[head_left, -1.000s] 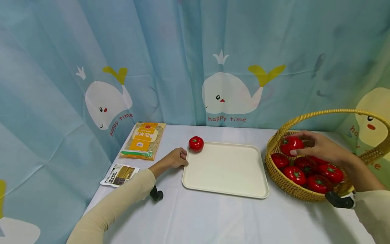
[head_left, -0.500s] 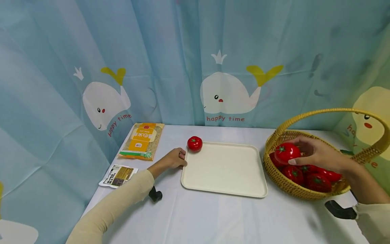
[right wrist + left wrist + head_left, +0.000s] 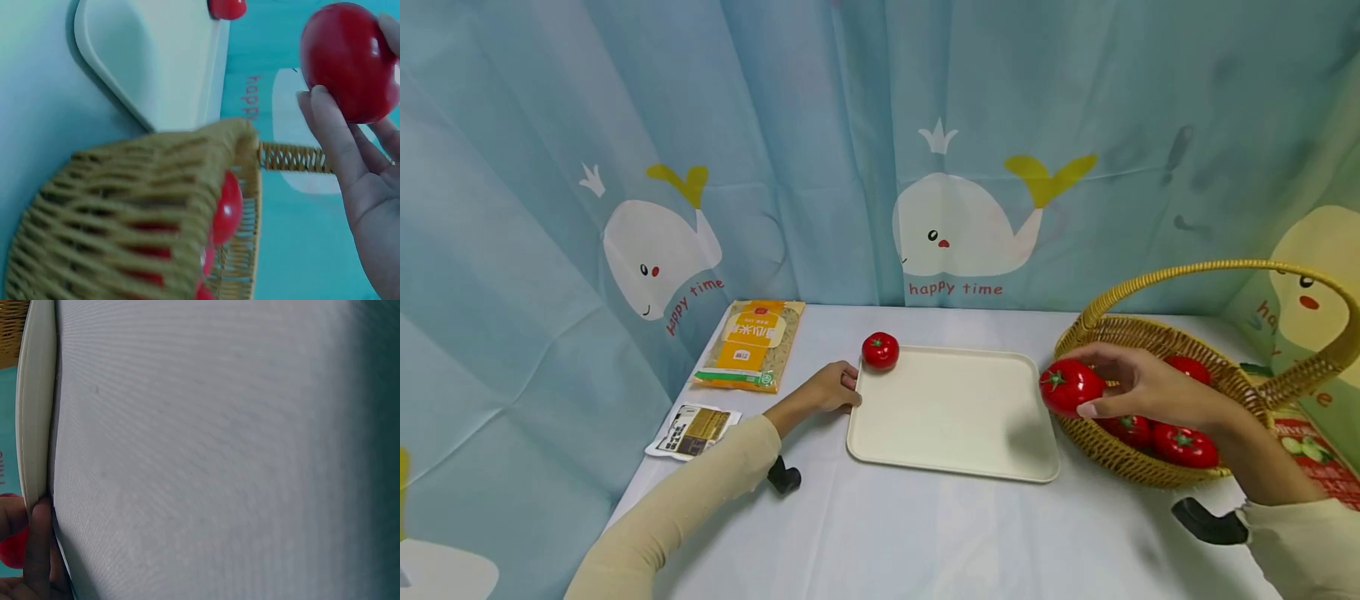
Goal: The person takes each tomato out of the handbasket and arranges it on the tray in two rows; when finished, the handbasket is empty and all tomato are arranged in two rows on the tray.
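Note:
My right hand [image 3: 1138, 385] holds a glossy red tomato [image 3: 1070, 388] between thumb and fingers, over the left rim of the wicker basket [image 3: 1120, 467] and beside the tray's right edge. In the right wrist view the tomato [image 3: 350, 62] is raised above the basket. Several more tomatoes [image 3: 1184, 445] lie in the basket, partly hidden behind my hand. My left hand [image 3: 832, 388] pinches the left edge of the cream tray [image 3: 951, 417]; in the left wrist view its fingers [image 3: 40, 534] sit at the tray rim. Another tomato [image 3: 880, 352] stands in the tray's far left corner.
On the left lie an orange and clear food packet [image 3: 751, 346] and a smaller white pouch [image 3: 694, 431]. A tall handle [image 3: 1195, 265] arches over the basket. A red printed package [image 3: 1311, 450] shows behind the right arm. Blue whale-print curtains [image 3: 820, 167] enclose the table.
My right hand has lifted the tomato out from among the others and carried it left, to the basket's rim near the tray. The left hand stays on the tray edge.

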A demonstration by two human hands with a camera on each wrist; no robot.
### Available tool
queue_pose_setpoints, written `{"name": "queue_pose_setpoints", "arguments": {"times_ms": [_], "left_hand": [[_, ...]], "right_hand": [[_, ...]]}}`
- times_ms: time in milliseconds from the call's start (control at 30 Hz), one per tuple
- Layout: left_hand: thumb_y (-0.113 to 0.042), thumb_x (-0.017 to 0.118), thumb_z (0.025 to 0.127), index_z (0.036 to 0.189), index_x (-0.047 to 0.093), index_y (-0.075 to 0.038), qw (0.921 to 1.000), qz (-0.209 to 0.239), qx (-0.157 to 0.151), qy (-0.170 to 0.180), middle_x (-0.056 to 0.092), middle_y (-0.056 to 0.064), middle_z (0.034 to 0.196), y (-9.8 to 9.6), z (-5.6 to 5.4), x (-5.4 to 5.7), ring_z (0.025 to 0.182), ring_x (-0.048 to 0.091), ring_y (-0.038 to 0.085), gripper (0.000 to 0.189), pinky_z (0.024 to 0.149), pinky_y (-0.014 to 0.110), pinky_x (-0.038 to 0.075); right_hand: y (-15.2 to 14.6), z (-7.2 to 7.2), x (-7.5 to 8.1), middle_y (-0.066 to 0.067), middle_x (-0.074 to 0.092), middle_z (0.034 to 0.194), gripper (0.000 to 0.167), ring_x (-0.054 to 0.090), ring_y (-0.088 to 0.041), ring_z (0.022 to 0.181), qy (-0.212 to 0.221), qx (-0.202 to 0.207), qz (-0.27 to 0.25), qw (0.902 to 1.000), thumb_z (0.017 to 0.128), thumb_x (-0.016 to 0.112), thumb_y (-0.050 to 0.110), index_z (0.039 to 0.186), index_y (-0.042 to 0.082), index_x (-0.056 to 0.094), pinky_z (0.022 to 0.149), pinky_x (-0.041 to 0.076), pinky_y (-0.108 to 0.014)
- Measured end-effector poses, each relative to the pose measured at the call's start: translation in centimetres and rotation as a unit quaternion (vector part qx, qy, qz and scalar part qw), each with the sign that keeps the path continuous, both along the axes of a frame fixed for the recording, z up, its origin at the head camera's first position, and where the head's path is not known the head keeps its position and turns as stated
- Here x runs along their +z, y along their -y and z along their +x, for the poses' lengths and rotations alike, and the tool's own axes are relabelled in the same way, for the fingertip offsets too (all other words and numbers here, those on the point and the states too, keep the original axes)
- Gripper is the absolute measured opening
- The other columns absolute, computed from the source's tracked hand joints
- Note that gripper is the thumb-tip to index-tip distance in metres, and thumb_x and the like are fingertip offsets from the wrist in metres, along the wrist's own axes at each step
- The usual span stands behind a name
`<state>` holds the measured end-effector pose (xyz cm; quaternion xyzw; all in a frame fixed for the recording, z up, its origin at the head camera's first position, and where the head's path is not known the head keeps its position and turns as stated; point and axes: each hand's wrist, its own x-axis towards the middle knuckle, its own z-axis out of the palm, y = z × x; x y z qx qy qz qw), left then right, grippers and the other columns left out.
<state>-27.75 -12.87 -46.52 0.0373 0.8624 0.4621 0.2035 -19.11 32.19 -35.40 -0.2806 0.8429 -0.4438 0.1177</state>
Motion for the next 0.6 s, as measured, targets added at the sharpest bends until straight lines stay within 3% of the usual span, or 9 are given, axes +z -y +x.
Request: {"name": "queue_pose_setpoints", "arguments": {"times_ms": [167,367,600], "left_hand": [[0.003,0.071,0.083,0.124,0.054,0.003,1.0000,0.000,-0.002,0.002,0.060,0.011,0.098,-0.1,-0.1,0.0,0.079,0.061,0.017,0.044,0.068,0.026,0.062],[0.003,0.072,0.083,0.124,0.055,0.003,1.0000,-0.004,0.001,0.005,0.059,0.010,0.098,0.0,-0.2,-0.1,0.079,0.060,0.017,0.044,0.068,0.025,0.062],[0.002,0.072,0.083,0.124,0.055,0.003,1.0000,-0.001,0.001,0.002,0.060,0.011,0.099,0.0,-0.1,-0.1,0.079,0.061,0.017,0.044,0.067,0.026,0.062]], "right_hand": [[0.9,-0.1,-0.3,0.018,0.056,0.135,0.064,0.060,-0.002,0.113,-0.012,-0.016,0.013,0.9997,0.087,0.074,0.005,0.146,0.008,0.048,0.088,0.058,-0.022],[1.8,-0.6,-0.7,0.010,0.061,0.128,0.061,0.068,-0.019,0.101,0.033,-0.001,-0.020,0.9993,0.089,0.071,0.002,0.145,0.003,0.047,0.081,0.063,-0.033],[2.7,-0.9,-1.1,0.004,0.062,0.126,0.060,0.064,-0.014,0.107,0.010,-0.012,-0.034,0.9993,0.088,0.071,0.003,0.143,0.005,0.048,0.082,0.063,-0.032]]}}
